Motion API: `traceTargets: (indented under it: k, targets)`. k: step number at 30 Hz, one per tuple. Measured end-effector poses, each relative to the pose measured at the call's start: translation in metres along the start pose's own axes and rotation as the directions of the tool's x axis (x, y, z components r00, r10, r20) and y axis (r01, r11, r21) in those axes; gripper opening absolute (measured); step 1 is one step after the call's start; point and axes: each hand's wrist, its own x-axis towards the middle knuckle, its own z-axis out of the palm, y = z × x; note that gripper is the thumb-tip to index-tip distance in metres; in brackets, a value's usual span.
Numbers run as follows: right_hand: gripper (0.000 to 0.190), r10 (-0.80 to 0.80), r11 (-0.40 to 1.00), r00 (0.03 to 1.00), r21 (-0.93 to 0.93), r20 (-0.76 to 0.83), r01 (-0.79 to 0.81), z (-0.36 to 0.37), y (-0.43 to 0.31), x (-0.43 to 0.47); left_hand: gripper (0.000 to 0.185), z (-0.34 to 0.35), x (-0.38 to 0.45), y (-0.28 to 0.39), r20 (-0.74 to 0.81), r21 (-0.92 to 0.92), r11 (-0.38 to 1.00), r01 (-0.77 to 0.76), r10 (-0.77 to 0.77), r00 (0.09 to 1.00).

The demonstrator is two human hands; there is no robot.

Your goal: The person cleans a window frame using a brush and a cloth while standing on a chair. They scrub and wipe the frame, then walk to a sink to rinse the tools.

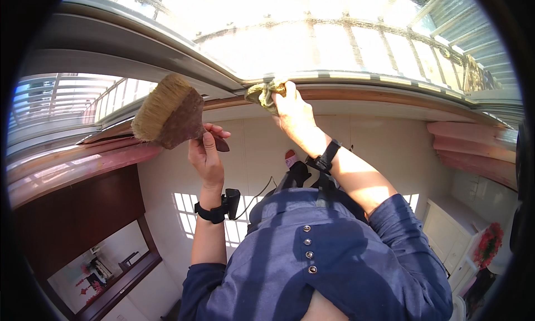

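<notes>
My left hand point(207, 156) grips the handle of a wide flat brush point(171, 112). Its pale bristles point up and to the left, and its wooden head is brown and worn. To the right of it, my right hand point(294, 110) holds a crumpled green-yellow cloth point(267, 94) against the inner edge of the window frame point(355, 78). Part of the cloth is hidden behind the fingers. Strong sunlight falls on my right hand and forearm.
Beyond the window glass stand metal bars point(351, 37). Pink curtains point(468, 149) hang at both sides. A dark wooden cabinet with a mirror point(104, 262) is at the left, a white cabinet point(449, 229) with red flowers point(488, 246) at the right. A cable point(255, 200) runs near my left wrist.
</notes>
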Motion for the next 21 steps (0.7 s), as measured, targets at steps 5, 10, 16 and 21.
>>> traceTargets:
  k: [5, 10, 16, 21]
  targets:
    - [0.040, -0.037, 0.994, 0.990, -0.095, 0.137, 0.051, 0.024, -0.061, 0.035, 0.019, -0.036, 0.001, -0.006, 0.048, 0.057, 0.998, -0.021, 0.018, 0.999]
    - [0.014, -0.441, 0.896, 0.896, 0.036, -0.058, 0.443, -0.028, -0.037, 0.027, 0.016, -0.045, -0.002, -0.015, 0.044, 0.045, 0.998, -0.050, 0.048, 0.998]
    - [0.019, -0.717, 0.625, 0.688, -0.536, -0.107, 0.568, -0.108, -0.002, 0.046, 0.005, -0.014, 0.007, -0.012, -0.035, -0.248, 0.964, -0.095, 0.089, 0.995]
    - [0.013, -0.738, 0.618, 0.664, -0.517, -0.122, 0.592, -0.172, 0.074, 0.034, 0.011, 0.035, 0.022, 0.013, -0.144, -0.340, 0.940, -0.009, -0.042, 0.989]
